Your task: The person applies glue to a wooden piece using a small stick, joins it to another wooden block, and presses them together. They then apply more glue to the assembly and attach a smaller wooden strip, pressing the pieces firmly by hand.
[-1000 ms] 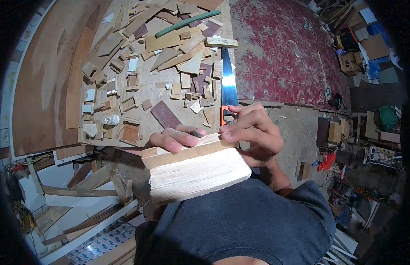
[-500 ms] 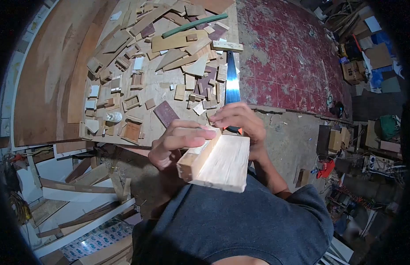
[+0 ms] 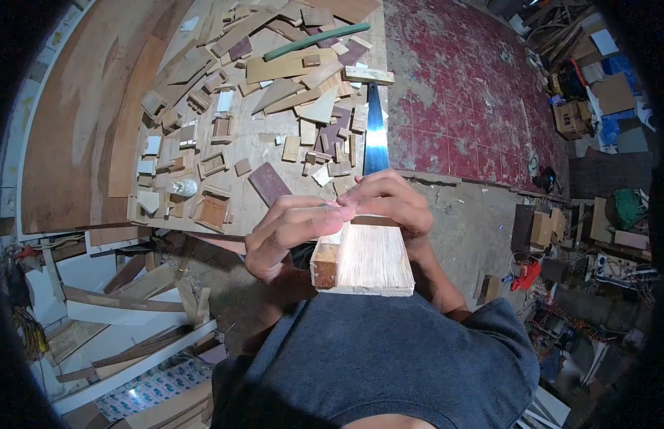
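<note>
Close to my chest is a small wooden assembly, a pale flat board point(image 3: 376, 259) with a thicker wood strip point(image 3: 325, 266) along its left edge. My left hand point(image 3: 285, 232) grips it from the left, fingers bent over the top of the strip. At the far end, my right hand point(image 3: 395, 201) has its fingertips pinched together by the left fingertips; its thumb is hidden behind the board. Whether the right fingers hold a further small piece cannot be made out. Just beyond the hands lies a handsaw point(image 3: 375, 139), blade showing.
A plywood worktop point(image 3: 264, 136) carries several wood offcuts, small box-like wooden pieces point(image 3: 214, 209), a maroon board point(image 3: 269, 184), a green strip point(image 3: 317, 41) and a clear bottle point(image 3: 184, 187). Scrap boards point(image 3: 131, 304) lie lower left. A raised red floor point(image 3: 460, 93) is at right.
The wooden assembly has turned to sit squarer to me, its near end raised slightly and shifted right. My right fingers have come down against the left fingertips.
</note>
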Tool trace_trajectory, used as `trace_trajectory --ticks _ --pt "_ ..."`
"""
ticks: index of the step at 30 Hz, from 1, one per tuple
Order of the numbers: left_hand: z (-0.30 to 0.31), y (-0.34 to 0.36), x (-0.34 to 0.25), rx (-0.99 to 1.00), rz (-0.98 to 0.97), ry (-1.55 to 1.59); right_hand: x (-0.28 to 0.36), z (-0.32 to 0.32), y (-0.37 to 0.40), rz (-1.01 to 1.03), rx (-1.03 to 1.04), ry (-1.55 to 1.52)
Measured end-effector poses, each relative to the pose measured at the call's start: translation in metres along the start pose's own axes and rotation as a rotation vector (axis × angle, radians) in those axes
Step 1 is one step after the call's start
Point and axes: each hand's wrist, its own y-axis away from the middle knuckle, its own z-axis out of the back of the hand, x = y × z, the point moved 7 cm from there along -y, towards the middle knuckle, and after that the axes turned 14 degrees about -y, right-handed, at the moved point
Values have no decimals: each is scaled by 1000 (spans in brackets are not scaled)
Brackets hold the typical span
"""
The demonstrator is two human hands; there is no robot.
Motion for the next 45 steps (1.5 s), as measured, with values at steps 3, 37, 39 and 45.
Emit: trace_trajectory --ticks 3,37,39,45 --pt "0 1 0 4 -2 -1 0 0 -1 -1 -8 3" --pt "-1 13 12 -19 -215 697 25 9 -5 39 -74 -81" --pt "-2 13 8 3 -217 683 27 9 -5 36 -80 -75" --pt "-1 12 5 -95 -146 653 29 8 -4 40 -91 -62"
